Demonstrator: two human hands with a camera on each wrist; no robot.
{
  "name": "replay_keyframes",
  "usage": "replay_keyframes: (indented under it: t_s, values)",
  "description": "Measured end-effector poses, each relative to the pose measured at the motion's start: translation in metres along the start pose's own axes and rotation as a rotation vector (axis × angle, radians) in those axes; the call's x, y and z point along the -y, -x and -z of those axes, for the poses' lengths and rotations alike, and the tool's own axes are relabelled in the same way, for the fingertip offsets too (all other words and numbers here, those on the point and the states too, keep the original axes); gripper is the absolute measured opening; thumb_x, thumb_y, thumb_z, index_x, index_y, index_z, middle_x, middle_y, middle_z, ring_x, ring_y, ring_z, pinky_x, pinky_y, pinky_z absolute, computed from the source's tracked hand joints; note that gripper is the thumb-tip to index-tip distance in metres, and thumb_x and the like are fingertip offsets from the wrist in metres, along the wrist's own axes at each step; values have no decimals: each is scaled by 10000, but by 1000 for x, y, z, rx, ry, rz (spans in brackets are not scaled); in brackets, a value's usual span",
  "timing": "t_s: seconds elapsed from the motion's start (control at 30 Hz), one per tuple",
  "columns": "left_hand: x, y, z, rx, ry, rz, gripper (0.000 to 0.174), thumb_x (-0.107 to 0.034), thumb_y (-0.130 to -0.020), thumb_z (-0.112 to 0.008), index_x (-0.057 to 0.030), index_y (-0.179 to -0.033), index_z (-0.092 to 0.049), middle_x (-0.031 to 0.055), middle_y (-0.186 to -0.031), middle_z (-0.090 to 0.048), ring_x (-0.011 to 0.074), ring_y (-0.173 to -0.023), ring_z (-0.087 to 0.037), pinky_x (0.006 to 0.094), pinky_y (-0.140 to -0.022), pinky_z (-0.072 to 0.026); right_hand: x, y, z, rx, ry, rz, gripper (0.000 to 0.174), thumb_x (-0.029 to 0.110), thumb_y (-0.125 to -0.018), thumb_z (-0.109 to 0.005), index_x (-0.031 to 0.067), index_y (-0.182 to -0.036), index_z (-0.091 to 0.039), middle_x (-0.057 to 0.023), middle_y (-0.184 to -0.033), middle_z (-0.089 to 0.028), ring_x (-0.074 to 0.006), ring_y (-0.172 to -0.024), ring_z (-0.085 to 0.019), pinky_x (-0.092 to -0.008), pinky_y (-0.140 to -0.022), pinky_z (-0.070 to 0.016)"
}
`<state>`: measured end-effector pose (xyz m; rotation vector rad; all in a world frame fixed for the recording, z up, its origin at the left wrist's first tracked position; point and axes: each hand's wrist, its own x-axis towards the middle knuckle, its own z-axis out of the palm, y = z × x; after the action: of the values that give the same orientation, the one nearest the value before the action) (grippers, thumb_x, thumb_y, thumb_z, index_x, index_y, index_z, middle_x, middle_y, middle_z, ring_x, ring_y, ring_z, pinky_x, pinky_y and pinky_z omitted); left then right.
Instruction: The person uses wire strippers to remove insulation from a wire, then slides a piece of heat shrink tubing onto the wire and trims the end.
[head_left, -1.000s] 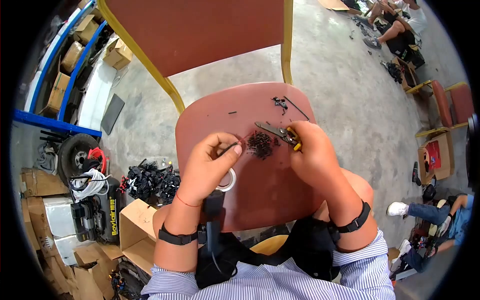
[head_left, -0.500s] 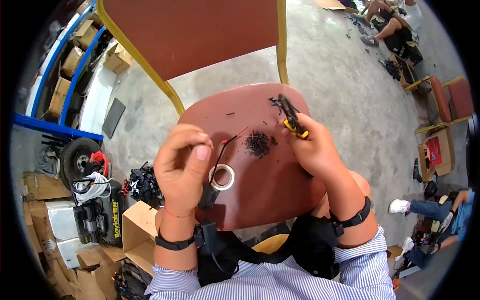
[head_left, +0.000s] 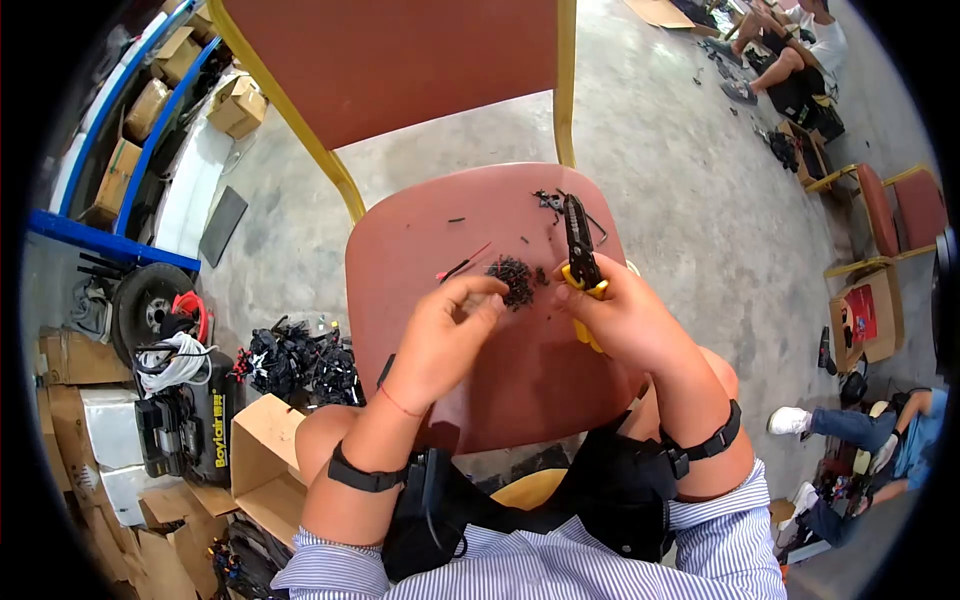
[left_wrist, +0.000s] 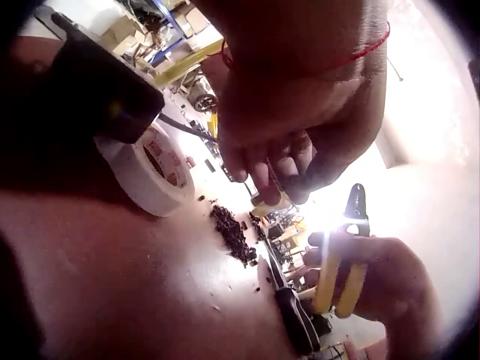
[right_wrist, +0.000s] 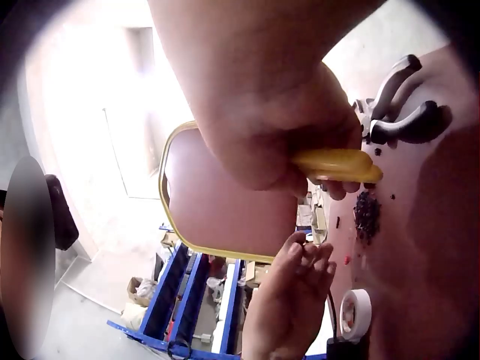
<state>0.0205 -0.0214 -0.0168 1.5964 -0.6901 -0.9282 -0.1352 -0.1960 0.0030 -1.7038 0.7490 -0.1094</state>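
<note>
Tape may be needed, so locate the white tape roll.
In the left wrist view, the white tape roll lies left of centre on the reddish-brown chair seat, at the person's left, beside the black plastic box and near the small black scraps.

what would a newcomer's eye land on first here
Probably the yellow-handled pliers, held upright in the right hand over the chair's red seat. Next, the heap of small dark bits near the seat's middle, by the left hand's fingers. The roll of white tape also stands out, lying on the seat beside a black box.
</note>
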Motion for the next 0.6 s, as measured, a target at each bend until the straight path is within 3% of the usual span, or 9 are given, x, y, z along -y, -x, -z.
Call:
replay_keyframes:
  t_s: [0.1,0.33,0.47,0.5,0.6]
  values:
    - [-2,-13,8,-133,-6,97,199,-120,-1028,-657,13,-1172,-698,46,-998,-720,99,-923,-646,257,-841,-526,6,3,0,16,44,-38,283,220,-1004,-678,-8,-1170,-649,-160,-977,-712,-240,-901,-669,-376,-815,-522]
    - [1,-28,37,-393,-56,-12,196,-88,-1009,-644,45,-1141,-702,69,-1012,-737,99,-883,-663,248,-787,-533,-4,3,-3,-11,73,63,295,239,-1003,-675,-27,-1120,-622,-219,-958,-692,-336,-896,-674,-423,-794,-515]
    - [24,-32,61,-399,-82,0,196,-80,-1007,-631,48,-1142,-695,54,-1010,-724,97,-884,-645,236,-804,-516,4,5,0,20,68,-37,306,221,-991,-673,-26,-1163,-618,-240,-994,-699,-383,-945,-676,-433,-822,-517]
    - [18,-31,62,-390,-50,25,206,-78,-1023,-628,43,-1184,-673,61,-1006,-706,135,-929,-671,270,-863,-536,2,4,1,31,76,-52,315,219,-989,-670,-24,-1182,-618,-245,-1009,-701,-392,-962,-677,-435,-831,-518]
    - [-1,-22,52,-336,-20,-8,219,-90,-1021,-649,34,-1199,-676,62,-1012,-709,132,-941,-666,276,-874,-531,6,5,1,39,112,-75,323,175,-976,-640,-15,-1236,-613,-263,-1055,-706,-413,-1015,-678,-448,-851,-519]
